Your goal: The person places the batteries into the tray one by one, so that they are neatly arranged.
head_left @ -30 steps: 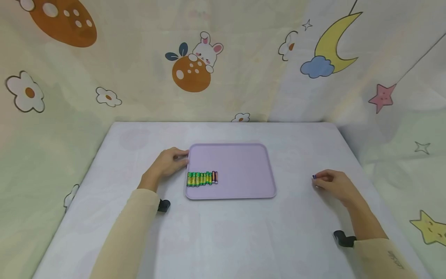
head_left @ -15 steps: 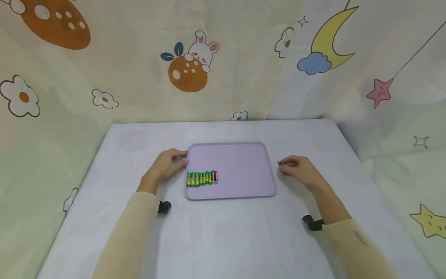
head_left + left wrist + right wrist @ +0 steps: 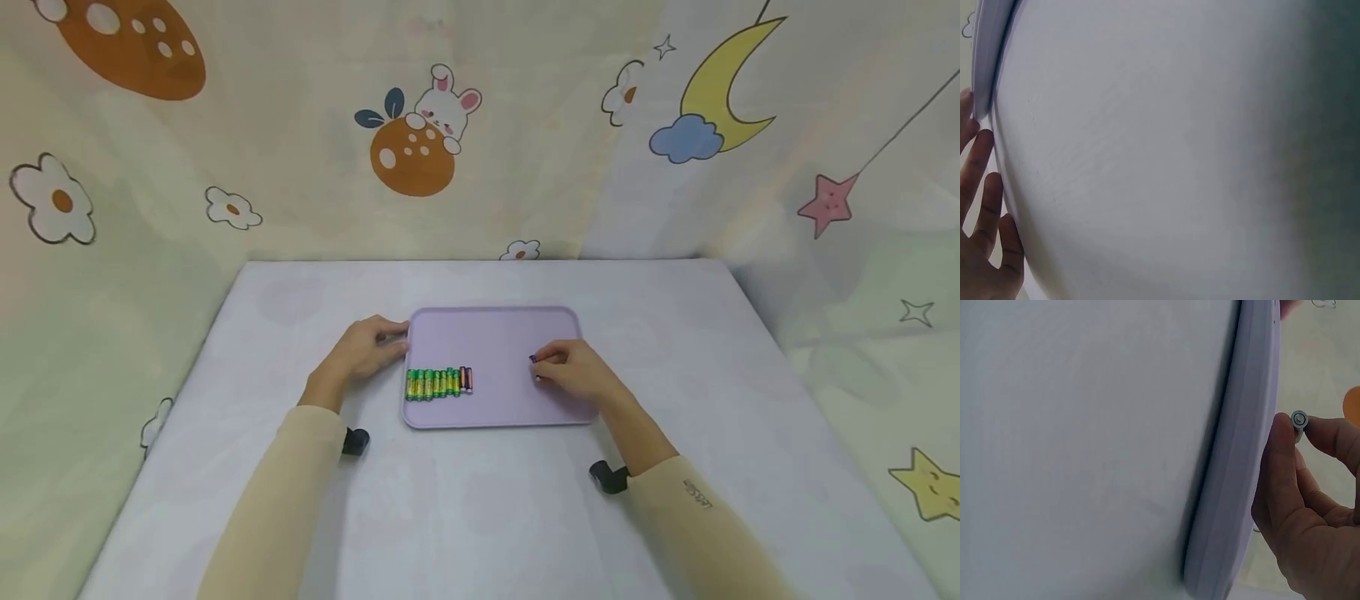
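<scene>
A row of batteries lies side by side at the left of the lilac tray (image 3: 495,410). Most are green and yellow batteries (image 3: 429,384); two slimmer dark-and-copper batteries (image 3: 467,380) finish the row on its right. Over the tray's right half, my right hand (image 3: 573,368) pinches a small dark battery (image 3: 534,359) between thumb and fingertips. Its round metal end (image 3: 1299,419) faces the camera in the right wrist view. At the tray's left edge, my left hand (image 3: 362,348) rests with thumb and index fingertip against the rim, its other fingers (image 3: 988,209) loosely extended.
The tray lies on a table covered with white cloth (image 3: 480,500). Behind and beside it hangs a printed fabric backdrop (image 3: 300,125). A black wrist camera (image 3: 609,477) sticks out below the right sleeve, another black camera (image 3: 356,442) by the left.
My right hand has carried the dark battery leftward from the table at the right to above the tray's right half. My left hand has stayed at the tray's left edge.
</scene>
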`<state>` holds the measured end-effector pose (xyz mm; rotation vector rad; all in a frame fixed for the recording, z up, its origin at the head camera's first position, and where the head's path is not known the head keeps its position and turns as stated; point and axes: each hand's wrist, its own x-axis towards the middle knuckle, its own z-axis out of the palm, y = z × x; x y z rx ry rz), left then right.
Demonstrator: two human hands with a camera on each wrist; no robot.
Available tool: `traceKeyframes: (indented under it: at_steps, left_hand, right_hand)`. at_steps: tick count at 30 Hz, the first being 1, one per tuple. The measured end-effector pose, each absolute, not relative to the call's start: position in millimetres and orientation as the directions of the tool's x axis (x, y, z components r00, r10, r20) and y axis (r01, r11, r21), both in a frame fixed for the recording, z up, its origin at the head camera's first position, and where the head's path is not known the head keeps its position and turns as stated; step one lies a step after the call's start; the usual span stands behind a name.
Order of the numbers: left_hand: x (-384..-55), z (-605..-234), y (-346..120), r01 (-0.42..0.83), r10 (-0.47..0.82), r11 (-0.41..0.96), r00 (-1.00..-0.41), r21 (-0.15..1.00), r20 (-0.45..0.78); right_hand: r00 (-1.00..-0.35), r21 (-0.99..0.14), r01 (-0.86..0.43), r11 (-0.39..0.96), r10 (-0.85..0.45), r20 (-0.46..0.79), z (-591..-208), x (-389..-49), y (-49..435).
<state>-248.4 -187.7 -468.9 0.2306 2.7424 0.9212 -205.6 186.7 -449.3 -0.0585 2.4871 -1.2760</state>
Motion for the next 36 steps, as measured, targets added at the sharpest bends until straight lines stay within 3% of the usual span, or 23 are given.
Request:
traceKeyframes:
  at_steps: [13, 26, 36]
  left_hand:
    - [-247.6, -468.3, -187.6, 0.079, 0.228, 0.78, -0.96, 0.621, -0.164]
    - [-247.0, -471.1, -190.0, 0.054, 0.207, 0.782, -0.962, 0.621, -0.177]
    - [-248.0, -471.3, -187.5, 0.088, 0.233, 0.768, -0.961, 0.635, -0.148]
  right_hand:
    - [-0.933, -0.818, 0.139, 0.558, -0.202, -0.297, -466.6, -204.6, 130.5]
    - [-0.917, -0.86, 0.212, 0.465, -0.211, -0.34, -465.0, -204.9, 124.0]
    - [-0.915, -0.754, 0.003, 0.657, -0.302, -0.267, -451.9, -214.5, 148.1]
